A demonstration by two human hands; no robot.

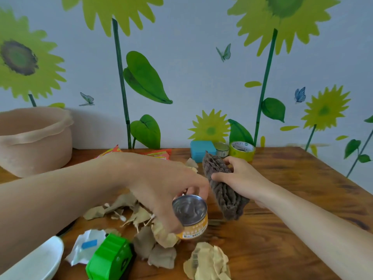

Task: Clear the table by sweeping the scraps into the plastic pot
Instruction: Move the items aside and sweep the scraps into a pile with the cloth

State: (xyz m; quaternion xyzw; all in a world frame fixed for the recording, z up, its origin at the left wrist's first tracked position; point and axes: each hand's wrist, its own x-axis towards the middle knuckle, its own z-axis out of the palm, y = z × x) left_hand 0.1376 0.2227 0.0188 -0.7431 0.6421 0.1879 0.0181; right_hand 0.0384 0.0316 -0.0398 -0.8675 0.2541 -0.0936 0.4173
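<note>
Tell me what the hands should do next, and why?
Probably the left hand should lift the tin aside: it stands among the paper scraps, blocking the cloth that the right hand holds for sweeping toward the pot.

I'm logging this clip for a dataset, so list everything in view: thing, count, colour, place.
Plastic pot: one, pinkish, far left.
Wooden table: one, brown.
Torn paper scraps: many, tan, near centre.
Small tin can: one, orange label, gripped.
Fuzzy cloth: one, grey-brown, held.
Toy truck: one, green, near left.
Bowl: one, white, near left corner.
Tape roll: one, yellow, far edge.
Box: one, blue, beside tape.
Second can: one, silver, between them.
Left hand: on can.
Right hand: on cloth.
</note>
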